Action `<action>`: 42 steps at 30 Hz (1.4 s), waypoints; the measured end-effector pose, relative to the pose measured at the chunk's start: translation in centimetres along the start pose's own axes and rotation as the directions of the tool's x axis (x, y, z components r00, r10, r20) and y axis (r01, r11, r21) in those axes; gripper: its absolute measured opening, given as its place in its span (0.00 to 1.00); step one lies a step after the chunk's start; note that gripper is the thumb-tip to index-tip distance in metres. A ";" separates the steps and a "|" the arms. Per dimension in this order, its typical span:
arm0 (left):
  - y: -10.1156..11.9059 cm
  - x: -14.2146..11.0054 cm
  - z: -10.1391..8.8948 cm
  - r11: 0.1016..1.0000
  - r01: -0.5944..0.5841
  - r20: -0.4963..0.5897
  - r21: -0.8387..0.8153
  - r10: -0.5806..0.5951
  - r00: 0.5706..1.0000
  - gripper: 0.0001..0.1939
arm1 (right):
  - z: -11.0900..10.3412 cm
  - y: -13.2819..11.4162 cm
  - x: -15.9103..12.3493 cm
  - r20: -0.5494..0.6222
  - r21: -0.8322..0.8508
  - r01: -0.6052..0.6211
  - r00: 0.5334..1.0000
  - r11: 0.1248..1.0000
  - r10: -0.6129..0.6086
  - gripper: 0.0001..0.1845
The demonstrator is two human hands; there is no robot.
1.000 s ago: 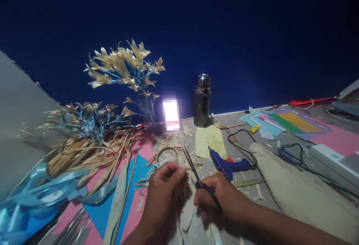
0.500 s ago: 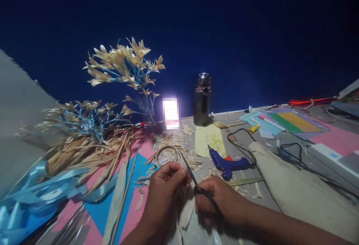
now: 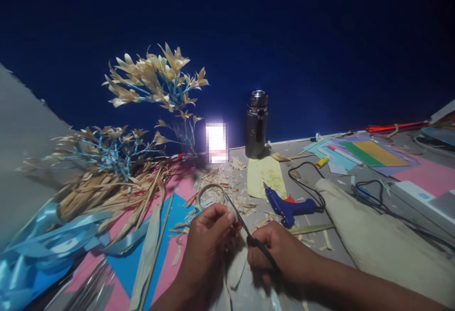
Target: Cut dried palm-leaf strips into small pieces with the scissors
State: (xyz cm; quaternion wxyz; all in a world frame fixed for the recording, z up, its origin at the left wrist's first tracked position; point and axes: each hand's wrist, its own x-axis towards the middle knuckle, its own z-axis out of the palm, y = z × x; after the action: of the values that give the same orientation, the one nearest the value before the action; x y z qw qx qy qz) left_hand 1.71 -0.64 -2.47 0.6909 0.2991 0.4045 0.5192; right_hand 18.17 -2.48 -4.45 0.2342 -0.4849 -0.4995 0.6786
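Observation:
My right hand [image 3: 273,251] is wrapped round the handles of dark scissors [image 3: 243,224], whose blades point up and away to the left. Close beside the blades, my left hand [image 3: 213,235] pinches a thin piece of pale dried husk [image 3: 237,268] that hangs below the fingers. What lies right between the left fingertips is partly hidden. Just beyond the left hand rests a tape roll [image 3: 199,199], with pale husk scraps [image 3: 236,164] strewn around it. A blue glue gun [image 3: 291,209] lies beyond my right hand.
Husk flowers on blue stems [image 3: 152,83] stand at back left, above husk bundles [image 3: 81,197] and blue ribbon [image 3: 71,233]. A dark flask [image 3: 256,131] and a bright lit object [image 3: 216,140] stand at the back. A cream cloth-like bundle [image 3: 377,235] and cables lie right.
My hands stay almost in place, still holding the scissors and the husk. The scissors shift only very slightly. The view has moved a little.

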 end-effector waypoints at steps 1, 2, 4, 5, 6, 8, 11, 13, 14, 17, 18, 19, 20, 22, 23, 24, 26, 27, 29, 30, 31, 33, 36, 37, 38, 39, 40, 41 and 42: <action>0.0 0.0 -0.1 1.000 0.007 0.002 -0.016 -0.007 1.000 0.11 | 0.0 0.0 0.0 -0.004 -0.006 -0.001 1.000 1.000 0.001 0.13; 0.1 0.0 -0.2 1.000 0.012 0.007 -0.026 -0.012 1.000 0.11 | 0.0 -0.1 -0.1 -0.006 -0.007 -0.005 1.000 1.000 0.005 0.13; 0.1 0.1 -0.3 1.000 0.004 0.021 -0.018 -0.004 1.000 0.11 | 0.1 -0.1 -0.2 -0.001 0.001 -0.010 1.000 1.000 0.010 0.14; 0.2 0.1 -0.4 1.000 -0.004 0.029 -0.008 0.005 1.000 0.11 | 0.1 -0.2 -0.2 0.002 0.004 -0.009 1.000 1.000 0.009 0.14; 0.2 0.1 -0.4 1.000 -0.014 0.031 0.001 0.014 0.999 0.11 | 0.1 -0.2 -0.3 0.006 0.004 -0.009 1.000 1.000 0.009 0.14; 0.3 0.0 -0.4 1.000 -0.021 0.025 0.006 0.021 0.999 0.11 | 0.2 -0.3 -0.3 0.011 0.006 -0.016 1.000 1.000 0.016 0.15; 0.4 -0.1 -0.1 1.000 -0.013 0.009 -0.015 0.013 1.000 0.11 | 0.2 -0.4 -0.3 0.017 -0.004 -0.023 1.000 1.000 0.023 0.16; 0.5 -0.1 0.0 1.000 -0.012 0.008 -0.017 0.012 1.000 0.11 | 0.2 -0.4 -0.3 0.018 -0.012 -0.028 0.999 1.000 0.028 0.17; 0.6 -0.1 0.1 1.000 -0.010 0.010 -0.014 0.010 1.000 0.12 | 0.2 -0.3 -0.2 0.016 -0.016 -0.033 0.999 0.999 0.033 0.17; 0.5 -0.1 0.0 1.000 0.012 0.026 -0.021 -0.011 1.000 0.12 | 0.2 0.0 -0.1 0.005 -0.009 -0.035 0.999 0.999 0.035 0.17; 0.4 -0.1 -0.1 1.000 0.019 0.035 -0.024 -0.018 0.999 0.11 | 0.2 0.0 -0.1 0.000 -0.006 -0.028 1.000 1.000 0.028 0.16; 0.3 -0.1 -0.2 0.999 0.025 0.046 -0.024 -0.024 0.999 0.11 | 0.2 0.1 -0.1 -0.005 -0.007 -0.018 1.000 1.000 0.018 0.16; 0.2 -0.1 -0.3 0.999 0.028 0.056 -0.020 -0.027 0.998 0.11 | 0.2 0.1 -0.1 -0.009 -0.009 -0.015 1.000 1.000 0.015 0.16; 0.1 -0.1 -0.4 0.999 0.032 0.067 -0.006 -0.032 0.997 0.11 | 0.1 0.1 -0.1 -0.015 -0.023 -0.023 1.000 0.999 0.023 0.15; 0.0 -0.2 -0.5 0.999 0.034 0.068 -0.004 -0.033 0.997 0.11 | 0.1 0.1 -0.1 -0.018 -0.029 -0.027 0.999 0.999 0.026 0.14; 0.0 -0.2 -0.5 0.999 0.032 0.069 -0.007 -0.032 0.997 0.11 | 0.1 0.0 -0.2 -0.017 -0.028 -0.029 0.999 0.999 0.029 0.14; -0.1 -0.1 -0.6 1.000 0.025 0.066 -0.011 -0.024 0.998 0.10 | 0.1 -0.1 -0.2 -0.007 -0.021 -0.023 1.000 0.999 0.023 0.14; -0.1 -0.1 -0.5 1.000 0.025 0.066 -0.008 -0.024 0.998 0.10 | 0.1 -0.1 -0.2 -0.002 -0.020 -0.015 1.000 1.000 0.015 0.14; -0.1 -0.1 -0.5 1.000 0.023 0.064 -0.003 -0.022 0.998 0.10 | 0.1 -0.1 -0.2 0.003 -0.016 -0.005 1.000 1.000 0.006 0.15; -0.1 0.0 -0.5 1.000 0.022 0.066 0.001 -0.022 0.998 0.11 | 0.1 -0.1 -0.2 0.005 -0.015 -0.004 1.000 1.000 0.004 0.15; -0.1 0.0 -0.5 1.000 0.023 0.071 0.006 -0.023 0.997 0.11 | 0.0 -0.1 -0.2 0.006 -0.013 -0.003 1.000 1.000 0.003 0.15; -0.2 0.0 -0.3 1.000 0.023 0.074 0.006 -0.023 0.997 0.11 | 0.0 -0.2 -0.2 0.017 -0.004 -0.004 1.000 1.000 0.004 0.15; -0.2 -0.1 -0.1 0.999 0.028 0.062 -0.019 -0.027 0.998 0.11 | 0.1 -0.2 -0.1 0.038 0.016 0.001 0.999 1.000 -0.002 0.17; -0.1 -0.2 0.0 0.999 0.028 0.058 -0.025 -0.027 0.998 0.11 | 0.1 -0.1 -0.1 0.043 0.028 0.000 0.999 1.000 -0.001 0.17; -0.1 -0.3 0.0 0.999 0.028 0.056 -0.027 -0.026 0.998 0.11 | 0.1 0.0 -0.1 0.049 0.043 -0.004 0.999 0.999 0.002 0.17; -0.1 -0.3 0.1 0.999 0.028 0.055 -0.024 -0.027 0.998 0.11 | 0.1 0.1 0.0 0.056 0.060 -0.006 0.998 0.998 0.003 0.17; 0.0 -0.4 0.1 0.999 0.028 0.054 -0.020 -0.027 0.998 0.12 | 0.0 0.3 0.0 0.069 0.074 -0.005 0.998 0.997 0.000 0.17; 0.0 -0.4 0.2 0.999 0.027 0.047 -0.020 -0.026 0.999 0.12 | 0.0 0.5 0.0 0.090 0.086 0.001 0.996 0.996 -0.008 0.18; 0.0 -0.4 0.2 0.999 0.027 0.040 -0.022 -0.026 0.999 0.12 | -0.1 0.7 0.1 0.116 0.100 0.009 0.993 0.995 -0.021 0.18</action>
State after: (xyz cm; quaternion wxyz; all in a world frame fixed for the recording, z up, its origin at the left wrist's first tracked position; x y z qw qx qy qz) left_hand 1.80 -1.02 -2.27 0.7088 0.2962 0.3888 0.5085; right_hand 18.31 -2.67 -5.15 0.2335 -0.4280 -0.4816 0.7282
